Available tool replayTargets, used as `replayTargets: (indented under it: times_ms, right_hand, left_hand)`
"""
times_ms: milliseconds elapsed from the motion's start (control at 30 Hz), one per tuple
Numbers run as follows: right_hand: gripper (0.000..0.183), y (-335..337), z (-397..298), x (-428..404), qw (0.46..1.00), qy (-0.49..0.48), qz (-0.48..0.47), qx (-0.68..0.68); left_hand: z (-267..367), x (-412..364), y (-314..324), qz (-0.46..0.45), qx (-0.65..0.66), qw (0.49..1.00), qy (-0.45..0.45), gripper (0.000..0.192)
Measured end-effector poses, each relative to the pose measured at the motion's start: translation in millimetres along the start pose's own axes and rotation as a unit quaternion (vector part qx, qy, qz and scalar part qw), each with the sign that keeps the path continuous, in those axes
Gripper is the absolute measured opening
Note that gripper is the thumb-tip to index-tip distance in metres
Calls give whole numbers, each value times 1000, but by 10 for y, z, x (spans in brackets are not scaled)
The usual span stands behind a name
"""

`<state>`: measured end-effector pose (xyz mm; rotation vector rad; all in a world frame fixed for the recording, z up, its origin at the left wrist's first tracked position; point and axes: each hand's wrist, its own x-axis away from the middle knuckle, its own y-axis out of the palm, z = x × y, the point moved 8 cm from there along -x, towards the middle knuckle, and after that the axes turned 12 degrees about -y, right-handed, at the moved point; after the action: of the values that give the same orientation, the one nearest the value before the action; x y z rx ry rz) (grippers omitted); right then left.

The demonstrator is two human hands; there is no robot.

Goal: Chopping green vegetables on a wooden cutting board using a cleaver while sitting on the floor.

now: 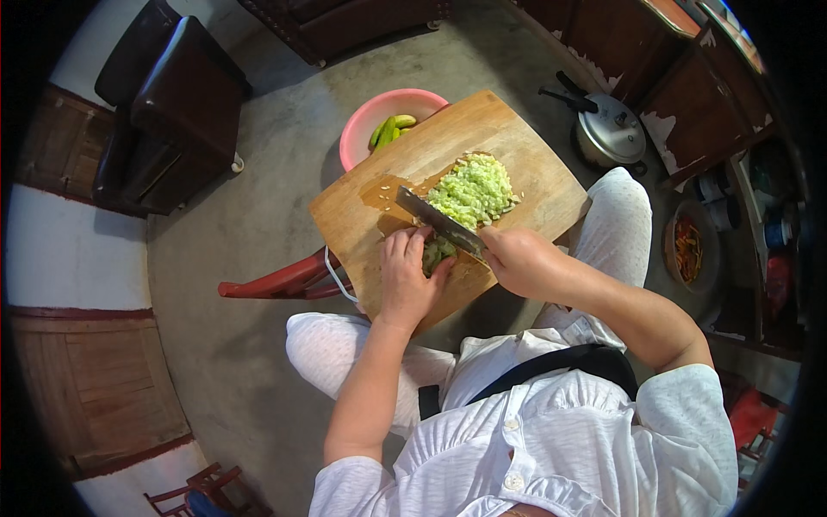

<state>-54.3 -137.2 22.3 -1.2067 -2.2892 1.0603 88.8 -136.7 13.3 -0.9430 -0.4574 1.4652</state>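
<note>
My right hand (526,262) grips the handle of a kitchen cleaver (439,220), its dark blade slanting across the wooden cutting board (517,136). On the near side of the blade, my left hand (410,271) holds green vegetable pieces (437,253) against the board, fingertips close to the steel. These pieces are partly hidden by my fingers. Beyond the blade lies a heap of finely chopped pale green vegetable (475,187). A few pale seeds and a wet patch (378,192) mark the wood to its left.
Behind the board, a pink basin (352,132) holds several green-yellow cucumbers (387,131). A red stool leg (278,279) juts out to the left. A lidded pressure cooker (610,129) and a bowl of red and yellow peppers (687,249) stand right. A dark leather chair (187,110) is far left.
</note>
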Motion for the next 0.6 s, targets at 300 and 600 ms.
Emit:
replayTargets:
  times_ms: [300, 600]
  right_hand:
    - [14, -99, 40, -26, 998, 21, -29, 54]
    - [21, 97, -209, 78, 980, -20, -88, 180]
  left_hand:
    - [105, 29, -21, -31, -19, 998, 42, 34]
    - [81, 26, 23, -14, -40, 999, 12, 33]
